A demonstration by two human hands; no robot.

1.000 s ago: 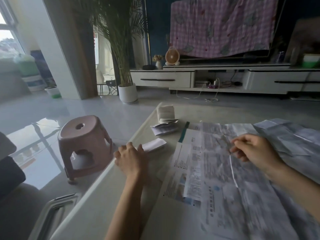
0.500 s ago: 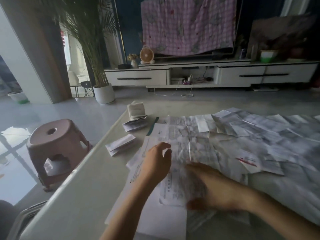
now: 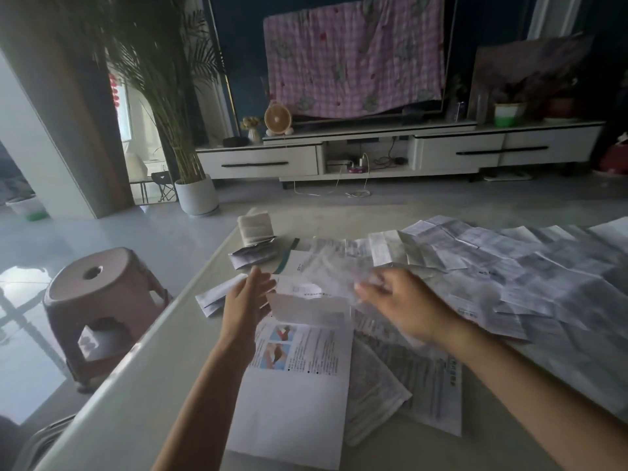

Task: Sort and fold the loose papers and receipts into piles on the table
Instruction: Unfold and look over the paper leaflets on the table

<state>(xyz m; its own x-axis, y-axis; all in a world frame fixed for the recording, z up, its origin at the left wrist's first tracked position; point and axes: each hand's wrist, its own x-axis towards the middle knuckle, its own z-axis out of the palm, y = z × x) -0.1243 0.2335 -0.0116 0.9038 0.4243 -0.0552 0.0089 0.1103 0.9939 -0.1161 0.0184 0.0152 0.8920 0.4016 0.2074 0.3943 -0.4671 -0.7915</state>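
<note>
A thin sheet (image 3: 326,278) is held raised over the table (image 3: 136,385), pinched at its right edge by the curled fingers of the blurred right hand (image 3: 404,305). The left hand (image 3: 246,307) is spread, fingers straight, at the sheet's left edge; contact cannot be told. Loose papers (image 3: 509,266) are strewn beneath and rightward; a folded pile (image 3: 214,295) lies just beside the left hand.
</note>
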